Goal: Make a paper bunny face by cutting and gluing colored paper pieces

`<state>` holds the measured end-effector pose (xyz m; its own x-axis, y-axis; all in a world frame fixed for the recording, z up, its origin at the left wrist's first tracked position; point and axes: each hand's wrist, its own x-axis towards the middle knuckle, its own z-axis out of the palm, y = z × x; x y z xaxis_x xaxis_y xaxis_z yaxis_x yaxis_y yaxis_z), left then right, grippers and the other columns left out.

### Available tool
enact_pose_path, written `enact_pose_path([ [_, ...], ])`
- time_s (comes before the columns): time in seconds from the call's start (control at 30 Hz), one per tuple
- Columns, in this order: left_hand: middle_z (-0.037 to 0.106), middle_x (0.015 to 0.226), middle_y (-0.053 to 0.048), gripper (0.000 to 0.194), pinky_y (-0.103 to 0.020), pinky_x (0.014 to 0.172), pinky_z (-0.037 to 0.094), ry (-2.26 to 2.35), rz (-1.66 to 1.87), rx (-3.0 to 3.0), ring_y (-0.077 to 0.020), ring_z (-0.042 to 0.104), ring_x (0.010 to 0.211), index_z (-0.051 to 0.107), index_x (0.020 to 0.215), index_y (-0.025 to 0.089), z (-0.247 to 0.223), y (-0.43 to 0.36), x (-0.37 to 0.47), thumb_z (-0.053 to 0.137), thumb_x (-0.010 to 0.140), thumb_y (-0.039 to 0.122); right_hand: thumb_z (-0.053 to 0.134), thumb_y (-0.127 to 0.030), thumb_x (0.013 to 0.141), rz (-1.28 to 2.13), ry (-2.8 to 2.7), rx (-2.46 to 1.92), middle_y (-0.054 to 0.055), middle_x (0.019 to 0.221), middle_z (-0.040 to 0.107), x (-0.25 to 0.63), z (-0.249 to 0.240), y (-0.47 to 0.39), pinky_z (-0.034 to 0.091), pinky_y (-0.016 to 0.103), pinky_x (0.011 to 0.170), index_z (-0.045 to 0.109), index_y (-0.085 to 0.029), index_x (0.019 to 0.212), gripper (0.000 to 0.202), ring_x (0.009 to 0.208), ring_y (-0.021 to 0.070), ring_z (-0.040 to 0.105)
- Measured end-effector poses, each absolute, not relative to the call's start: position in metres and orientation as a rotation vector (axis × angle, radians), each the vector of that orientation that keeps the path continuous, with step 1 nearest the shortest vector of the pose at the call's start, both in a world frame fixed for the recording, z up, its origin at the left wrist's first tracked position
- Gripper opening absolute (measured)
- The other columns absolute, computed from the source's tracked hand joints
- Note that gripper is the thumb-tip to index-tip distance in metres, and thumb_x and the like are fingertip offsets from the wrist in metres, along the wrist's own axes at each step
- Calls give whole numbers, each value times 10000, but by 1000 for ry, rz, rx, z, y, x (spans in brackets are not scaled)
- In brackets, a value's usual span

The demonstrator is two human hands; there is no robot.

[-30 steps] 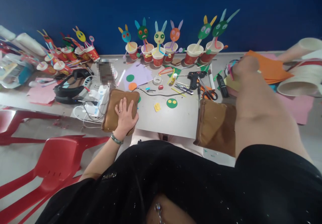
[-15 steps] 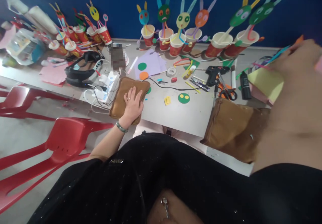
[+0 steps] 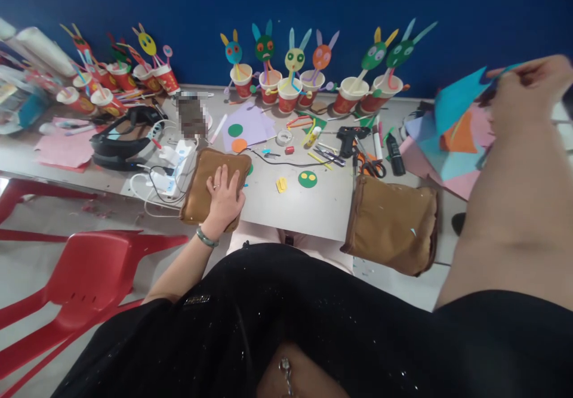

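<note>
My left hand (image 3: 224, 200) lies flat with fingers spread on a brown cushion (image 3: 197, 198) at the table's front edge. At the far right my right hand (image 3: 539, 76) pinches the corner of a blue paper sheet (image 3: 461, 96), which is raised at a slant. Beneath it are an orange piece of paper (image 3: 461, 135) and pink and light blue sheets. Between my hands, a green disc with two yellow dots (image 3: 307, 179) and a small yellow piece (image 3: 281, 184) rest on the table (image 3: 308, 213).
Red paper cups (image 3: 290, 96) with paper rabbit-eared figures stand along the blue wall. A black glue gun (image 3: 349, 138), orange-handled scissors (image 3: 371, 166) and a black bottle (image 3: 394, 154) lie near a second brown cushion (image 3: 389, 225). A power strip (image 3: 176, 171) is at left; red chairs (image 3: 89, 267) stand below.
My right hand has lifted the blue sheet, and more coloured paper shows beneath it. The view has shifted to the right. My left hand stays on the cushion.
</note>
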<state>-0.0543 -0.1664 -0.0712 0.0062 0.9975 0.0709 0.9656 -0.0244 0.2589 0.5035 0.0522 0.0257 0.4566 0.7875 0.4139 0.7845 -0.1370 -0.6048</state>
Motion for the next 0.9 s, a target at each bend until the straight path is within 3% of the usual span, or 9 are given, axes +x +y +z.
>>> enact_pose_path([
  [0.07,351,1775,-289,674,-722,1340,180,2098,351,2136,-449,306,1687,566,1592,86,-72,-166,-54,520,941,253,445,109,907,161,-1089,-1765,179,1110,829,499,37,47,628,459,776,398,-324,830,443,735,196,773],
  [0.2,338,1775,-302,675,-730,1333,186,2095,356,2161,-468,306,1683,563,1596,75,-74,-166,-55,522,948,261,396,121,936,227,-972,-1672,33,932,802,493,60,40,620,377,752,306,-313,816,459,733,133,771],
  [0.33,345,1772,-303,668,-724,1335,190,2096,378,2158,-465,323,1676,568,1590,80,-74,-167,-53,527,947,256,389,117,974,248,-805,-1709,-97,636,457,494,78,44,529,235,646,254,-309,787,484,740,114,771],
  [0.47,359,1767,-302,661,-711,1337,200,2098,356,2167,-459,333,1672,568,1584,81,-71,-168,-53,517,952,266,414,179,903,279,-750,-1657,-113,595,352,493,89,43,517,263,645,303,-311,774,518,667,121,726],
  [0.6,402,1741,-308,677,-721,1318,230,2056,287,2170,-471,357,1652,570,1578,91,-62,-166,-58,536,936,304,626,100,864,291,-978,-1588,-48,624,485,482,94,27,582,360,724,417,-296,702,476,707,164,727],
  [0.7,443,1721,-294,682,-733,1315,222,2019,288,2149,-483,393,1621,577,1567,114,-53,-161,-58,557,924,338,716,-5,847,284,-1113,-1600,-20,680,557,467,100,13,580,412,692,447,-302,776,407,673,200,715],
  [0.83,534,1685,-197,653,-674,1352,206,1836,452,2164,-414,401,1623,579,1556,168,-37,-150,-48,549,941,387,655,-13,852,177,-1217,-1639,-104,566,421,439,109,-3,511,373,593,407,-327,910,404,521,212,648],
  [0.9,583,1642,-183,654,-633,1357,239,1698,560,2163,-381,449,1593,578,1541,161,-27,-145,-41,573,943,428,680,-36,867,196,-1319,-1589,-112,539,431,422,112,-12,465,337,561,438,-318,940,379,470,182,589],
])
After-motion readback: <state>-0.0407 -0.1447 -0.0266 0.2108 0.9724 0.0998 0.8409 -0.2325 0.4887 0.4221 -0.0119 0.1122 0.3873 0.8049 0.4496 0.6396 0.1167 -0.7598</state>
